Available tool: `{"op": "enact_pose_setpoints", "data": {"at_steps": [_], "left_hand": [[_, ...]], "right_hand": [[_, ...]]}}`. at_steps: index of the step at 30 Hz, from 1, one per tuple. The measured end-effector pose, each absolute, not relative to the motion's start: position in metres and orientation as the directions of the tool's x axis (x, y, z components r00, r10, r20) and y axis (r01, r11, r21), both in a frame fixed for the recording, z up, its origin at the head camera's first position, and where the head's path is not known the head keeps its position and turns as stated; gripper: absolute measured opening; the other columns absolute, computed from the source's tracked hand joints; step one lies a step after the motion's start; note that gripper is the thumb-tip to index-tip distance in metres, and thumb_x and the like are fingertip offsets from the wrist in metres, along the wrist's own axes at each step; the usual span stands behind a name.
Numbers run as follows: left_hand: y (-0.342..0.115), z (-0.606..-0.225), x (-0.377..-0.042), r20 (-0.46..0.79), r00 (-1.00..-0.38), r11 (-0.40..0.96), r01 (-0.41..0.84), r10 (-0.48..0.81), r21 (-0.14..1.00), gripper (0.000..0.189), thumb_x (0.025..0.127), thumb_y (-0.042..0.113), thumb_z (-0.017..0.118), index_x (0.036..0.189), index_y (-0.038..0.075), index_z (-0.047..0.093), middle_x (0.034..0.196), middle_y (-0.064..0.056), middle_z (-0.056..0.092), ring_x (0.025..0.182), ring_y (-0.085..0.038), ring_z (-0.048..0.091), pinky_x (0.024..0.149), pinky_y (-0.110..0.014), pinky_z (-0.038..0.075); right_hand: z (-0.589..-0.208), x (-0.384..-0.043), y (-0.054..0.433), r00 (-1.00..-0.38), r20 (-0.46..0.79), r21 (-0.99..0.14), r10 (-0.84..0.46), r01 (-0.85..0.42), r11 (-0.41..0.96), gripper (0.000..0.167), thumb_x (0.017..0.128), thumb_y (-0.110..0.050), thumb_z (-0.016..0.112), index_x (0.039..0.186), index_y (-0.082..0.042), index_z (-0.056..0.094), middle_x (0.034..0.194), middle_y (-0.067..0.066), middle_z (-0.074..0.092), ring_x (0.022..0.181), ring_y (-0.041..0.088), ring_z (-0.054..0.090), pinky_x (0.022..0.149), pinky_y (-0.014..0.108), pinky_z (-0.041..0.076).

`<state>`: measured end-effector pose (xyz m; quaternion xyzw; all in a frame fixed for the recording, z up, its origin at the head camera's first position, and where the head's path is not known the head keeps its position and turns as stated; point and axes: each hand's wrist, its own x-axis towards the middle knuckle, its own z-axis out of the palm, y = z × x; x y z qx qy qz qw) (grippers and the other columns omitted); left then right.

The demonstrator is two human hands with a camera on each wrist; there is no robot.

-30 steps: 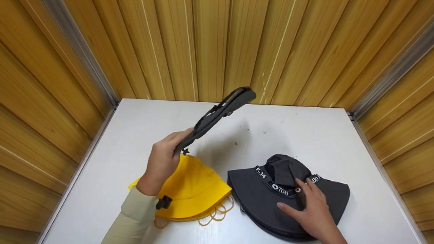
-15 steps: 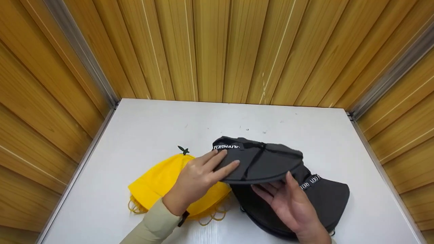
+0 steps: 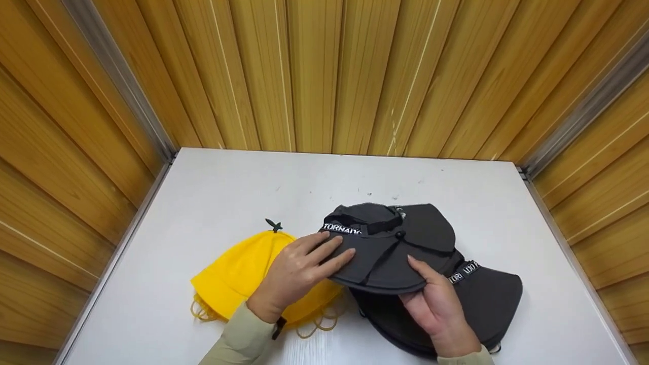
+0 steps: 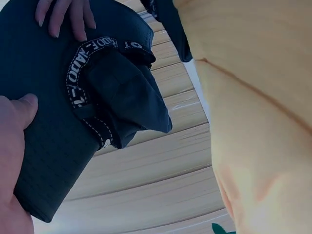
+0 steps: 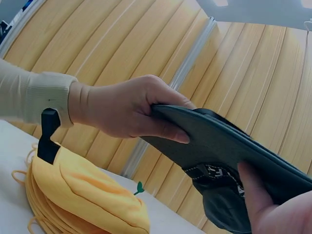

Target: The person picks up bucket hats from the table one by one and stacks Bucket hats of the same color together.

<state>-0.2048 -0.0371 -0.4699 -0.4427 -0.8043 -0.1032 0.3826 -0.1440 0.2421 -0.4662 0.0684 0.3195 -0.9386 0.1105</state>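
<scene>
A black wide-brimmed hat [image 3: 388, 266] with a lettered band and a cord across its brim is held up over the table, brim underside facing up. My left hand [image 3: 299, 274] grips its left edge, fingers on top and thumb [image 5: 168, 132] below. At the front right edge my right hand [image 3: 438, 314] holds the brim, thumb above and fingers below. The crown [image 4: 126, 92] hangs beneath, as the left wrist view shows. Under the held hat lies at least one more black hat [image 3: 492, 299], partly covered. Yellow hats [image 3: 243, 274], nested, lie below my left hand.
A small green sprout [image 3: 274, 225] tops the yellow hats, and thin yellow loops [image 5: 19, 178] stick out at their rim. The white table [image 3: 243, 177] is enclosed by wood-patterned walls [image 3: 314, 76] with metal corner posts [image 3: 127, 81].
My left hand has brought the black hat down and rightward, from tilted edge-on to nearly level. My right hand has moved from the lying black hat onto the held hat's brim.
</scene>
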Motion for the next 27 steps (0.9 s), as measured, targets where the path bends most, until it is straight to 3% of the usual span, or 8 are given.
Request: {"op": "enact_pose_setpoints", "data": {"at_steps": [6,8,11,14,17,20,23,27], "left_hand": [[-0.039,-0.469,-0.201,0.725,-0.633,0.597,0.701,0.271,0.389,0.086,0.081,0.021,0.088,0.155,0.016,0.045,0.155,-0.01,0.049,0.144,-0.031,0.047,0.117,-0.044,0.044],[-0.037,-0.471,-0.197,0.632,-0.759,0.428,0.629,0.157,0.649,0.112,0.073,0.022,0.094,0.162,0.016,0.027,0.165,-0.01,0.034,0.152,-0.03,0.034,0.123,-0.038,0.035],[-0.031,-0.476,-0.19,0.439,-0.891,-0.021,0.44,0.115,0.898,0.133,0.071,0.031,0.095,0.165,0.021,0.001,0.17,-0.01,0.02,0.157,-0.028,0.025,0.127,-0.03,0.025],[-0.018,-0.479,-0.185,0.281,-0.946,-0.448,0.184,0.161,0.875,0.12,0.086,0.03,0.085,0.164,0.02,-0.006,0.169,-0.015,0.022,0.155,-0.028,0.03,0.125,-0.028,0.029],[0.0,-0.477,-0.183,0.164,-0.967,-0.656,-0.005,0.196,0.754,0.089,0.103,0.033,0.063,0.164,0.011,0.002,0.167,-0.019,0.026,0.151,-0.026,0.038,0.122,-0.033,0.036],[0.013,-0.473,-0.185,0.067,-0.983,-0.741,-0.085,0.173,0.666,0.066,0.11,0.03,0.044,0.162,0.005,0.013,0.165,-0.016,0.032,0.146,-0.021,0.043,0.121,-0.034,0.039],[0.019,-0.47,-0.188,-0.012,-0.993,-0.761,-0.095,0.115,0.641,0.058,0.111,0.03,0.042,0.159,0.005,0.024,0.158,-0.011,0.043,0.14,-0.017,0.049,0.117,-0.03,0.043],[0.021,-0.47,-0.193,-0.085,-0.995,-0.772,-0.097,0.056,0.629,0.05,0.111,0.029,0.045,0.154,0.007,0.033,0.145,-0.007,0.056,0.131,-0.017,0.058,0.112,-0.031,0.049]], "right_hand": [[-0.468,-0.143,0.236,-0.991,-0.106,-0.587,-0.082,0.13,-0.799,0.061,0.111,-0.011,0.04,0.161,-0.017,0.007,0.141,-0.009,0.061,0.133,0.007,0.057,0.116,0.029,0.044],[-0.469,-0.141,0.233,-0.995,-0.075,-0.568,-0.064,0.095,-0.817,0.061,0.111,-0.013,0.04,0.161,-0.019,0.006,0.142,-0.01,0.06,0.134,0.005,0.056,0.116,0.027,0.044],[-0.47,-0.139,0.229,-0.999,-0.039,-0.528,-0.027,0.044,-0.848,0.058,0.112,-0.014,0.039,0.16,-0.02,0.008,0.143,-0.009,0.059,0.134,0.006,0.055,0.116,0.027,0.044],[-0.471,-0.139,0.223,-1.0,-0.009,-0.517,0.011,-0.005,-0.856,0.061,0.112,-0.015,0.038,0.163,-0.02,0.004,0.146,-0.01,0.056,0.136,0.006,0.054,0.117,0.028,0.043],[-0.474,-0.139,0.219,-1.0,0.001,-0.531,0.025,-0.022,-0.847,0.065,0.112,-0.018,0.038,0.165,-0.02,0.0,0.153,-0.011,0.049,0.138,0.005,0.051,0.118,0.028,0.04],[-0.478,-0.139,0.213,-0.999,-0.028,-0.56,0.015,0.003,-0.829,0.067,0.112,-0.022,0.039,0.166,-0.019,-0.001,0.164,-0.01,0.033,0.14,0.003,0.048,0.12,0.026,0.038],[-0.485,-0.138,0.208,-0.999,-0.04,-0.592,-0.008,0.031,-0.806,0.068,0.113,-0.024,0.038,0.166,-0.019,-0.004,0.171,-0.009,0.015,0.141,0.001,0.046,0.121,0.026,0.036],[-0.494,-0.136,0.203,-0.999,-0.016,-0.589,-0.033,0.036,-0.808,0.068,0.113,-0.022,0.036,0.165,-0.021,-0.007,0.167,-0.014,0.027,0.14,0.0,0.048,0.121,0.028,0.036]]}}
